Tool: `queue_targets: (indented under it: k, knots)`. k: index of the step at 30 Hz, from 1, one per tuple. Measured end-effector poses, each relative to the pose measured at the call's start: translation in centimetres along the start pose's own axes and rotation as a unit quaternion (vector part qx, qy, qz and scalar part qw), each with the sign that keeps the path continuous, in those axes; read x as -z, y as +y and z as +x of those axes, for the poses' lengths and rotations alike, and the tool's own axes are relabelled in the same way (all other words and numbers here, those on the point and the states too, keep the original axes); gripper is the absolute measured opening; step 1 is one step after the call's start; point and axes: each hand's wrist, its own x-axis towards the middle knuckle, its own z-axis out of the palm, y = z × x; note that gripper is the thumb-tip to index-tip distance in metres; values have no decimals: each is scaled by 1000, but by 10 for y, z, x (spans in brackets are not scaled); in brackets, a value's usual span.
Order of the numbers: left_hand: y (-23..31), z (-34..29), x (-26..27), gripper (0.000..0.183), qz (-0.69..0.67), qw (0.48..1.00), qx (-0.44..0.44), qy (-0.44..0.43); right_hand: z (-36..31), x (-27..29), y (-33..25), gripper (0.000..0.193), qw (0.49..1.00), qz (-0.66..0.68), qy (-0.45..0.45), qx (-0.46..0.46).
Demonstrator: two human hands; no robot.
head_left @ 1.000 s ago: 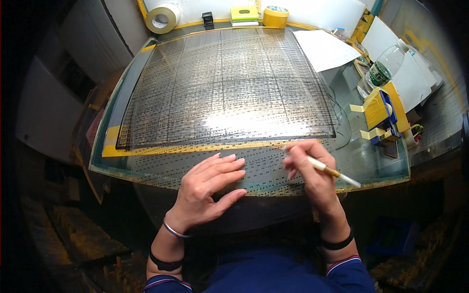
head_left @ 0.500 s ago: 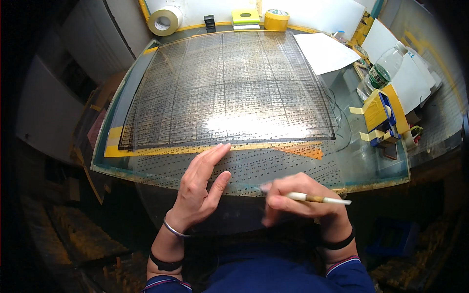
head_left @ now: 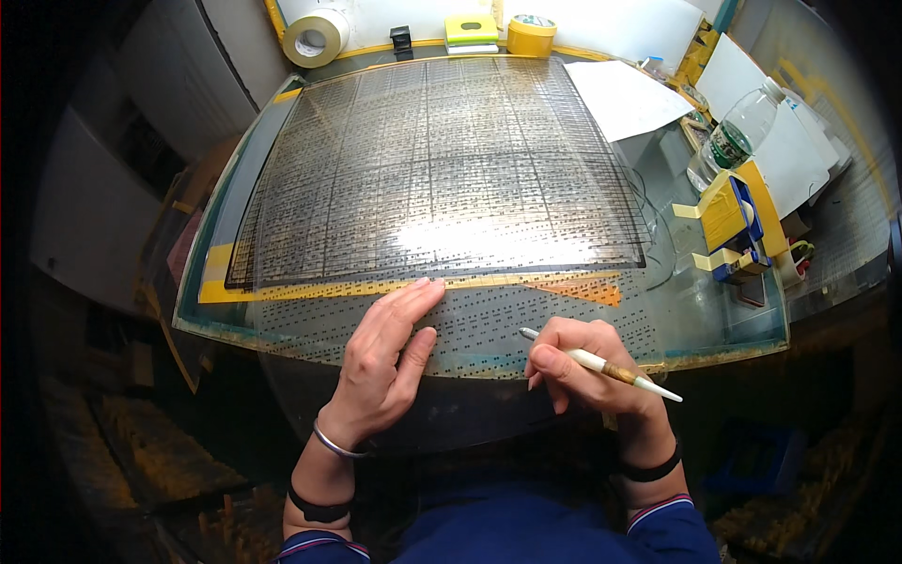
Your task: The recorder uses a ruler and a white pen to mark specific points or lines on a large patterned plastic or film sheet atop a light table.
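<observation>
My left hand (head_left: 383, 352) lies on a clear dotted film (head_left: 484, 324) with its fingers stretched out and the thumb apart. Its fingertips reach a yellow tape strip (head_left: 348, 289) along the near edge of a dark gridded sheet (head_left: 423, 169). In my right hand (head_left: 584, 365) is a slim white pen-like tool (head_left: 618, 373) with a brown band. The tool's grey tip points toward the film at the near side of the table; whether it touches cannot be told. The film overhangs the table's front edge, between my forearms.
Along the back stand a tape roll (head_left: 316, 39), a black clip (head_left: 401, 39), a yellow-green holder (head_left: 472, 34) and a yellow tub (head_left: 532, 36). White paper (head_left: 625, 99), a plastic bottle (head_left: 738, 136) and a blue-and-yellow tape dispenser (head_left: 738, 226) are on the right. An orange strip (head_left: 584, 290) lies under the film.
My right hand has moved slightly right and up, and the tool's tip now shows clear of the fingers. My left hand has barely shifted.
</observation>
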Motion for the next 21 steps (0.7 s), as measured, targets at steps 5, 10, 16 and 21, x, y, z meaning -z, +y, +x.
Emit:
queue_targets:
  k: [5, 10, 16, 21]
  knots:
    - [0, 1, -1, 37, 8, 1000, -18, 11, 0, -1, 0, 24, 1000, -4, 2, 0]
    - [0, 1, -1, 37, 13, 1000, -23, 7, 0, -1, -1, 24, 1000, -13, 5, -1]
    - [1, 2, -1, 36, 8, 1000, -20, 10, -1, -2, -1, 21, 1000, -9, 11, 6]
    - [-2, -1, -1, 37, -8, 1000, 6, 26, 2, -5, 10, 14, 994, -35, 75, 77]
